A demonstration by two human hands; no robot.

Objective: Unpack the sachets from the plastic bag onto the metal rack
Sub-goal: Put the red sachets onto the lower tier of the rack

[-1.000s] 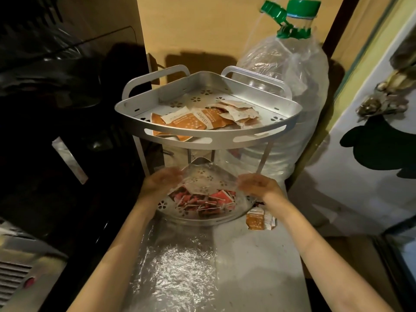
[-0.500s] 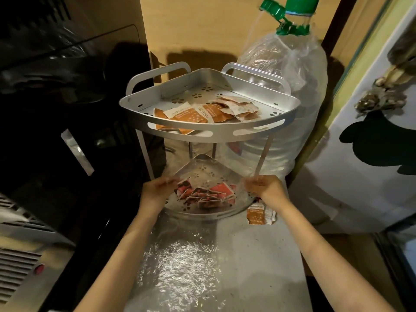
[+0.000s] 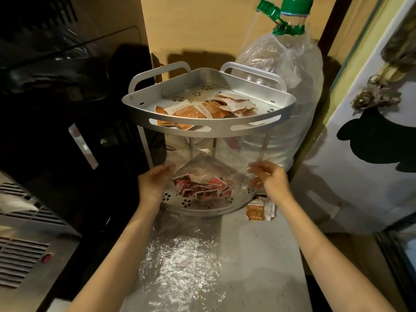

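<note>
Metal rack (image 3: 209,129) stood on counter. Left hand (image 3: 155,184) and right hand (image 3: 270,179) pinched opposite edges of clear plastic bag (image 3: 211,163), stretched over rack's lower shelf. Red sachets (image 3: 202,188) heaped in bag there. Orange sachets (image 3: 193,111) lay on rack's top shelf.

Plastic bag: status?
Left hand and right hand each pinch the plastic bag. Red sachets piled on metal rack lower shelf. Nothing blocking.
</note>
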